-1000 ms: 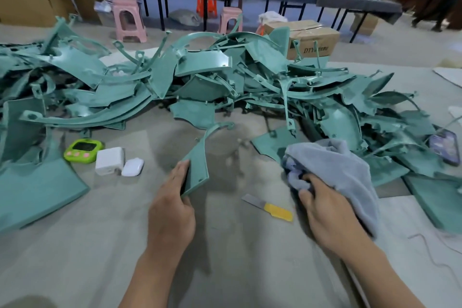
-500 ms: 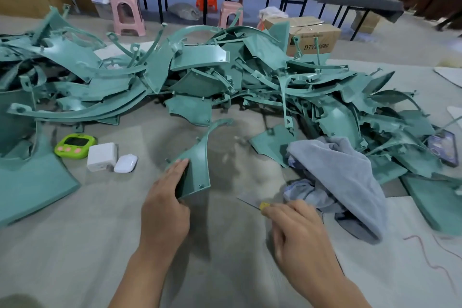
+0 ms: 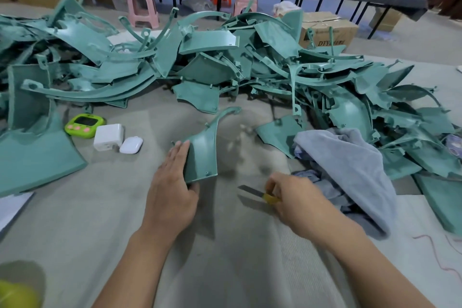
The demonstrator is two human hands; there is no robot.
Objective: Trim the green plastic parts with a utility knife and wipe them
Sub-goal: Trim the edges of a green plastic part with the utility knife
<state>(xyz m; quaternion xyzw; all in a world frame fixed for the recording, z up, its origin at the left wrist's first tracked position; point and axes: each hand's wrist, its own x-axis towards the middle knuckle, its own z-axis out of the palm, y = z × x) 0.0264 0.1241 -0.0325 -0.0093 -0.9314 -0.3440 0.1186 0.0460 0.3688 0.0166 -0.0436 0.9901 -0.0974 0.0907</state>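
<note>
- Far on the left we see a little green timer (image 3: 84,125), a white charger block (image 3: 109,137) and a small white case (image 3: 131,145) on the table (image 3: 225,257). They are not part of our job.
- Our left hand (image 3: 172,192) holds one green part (image 3: 202,155) standing up on its edge. Our fingers lie flat along its left side, and our thumb pinches it at the bottom.
- Behind it, a big pile of green parts (image 3: 225,62) runs right across the table. We think most of the job is not done yet.
- Just right of the held part is the utility knife (image 3: 260,194). Its grey blade points left, toward the part, but does not touch it.
- Our right hand (image 3: 297,197) curls its fingertips round the yellow handle and pinches it. We cannot tell if the knife is off the table.
- The grey cloth (image 3: 350,170) lies in a heap on the right, with no hand on it.
- We think the cutting step is starting. Next we must bring the blade to the rough edge, keep the part steady, and cut away from our left fingers. Wiping comes after.
</note>
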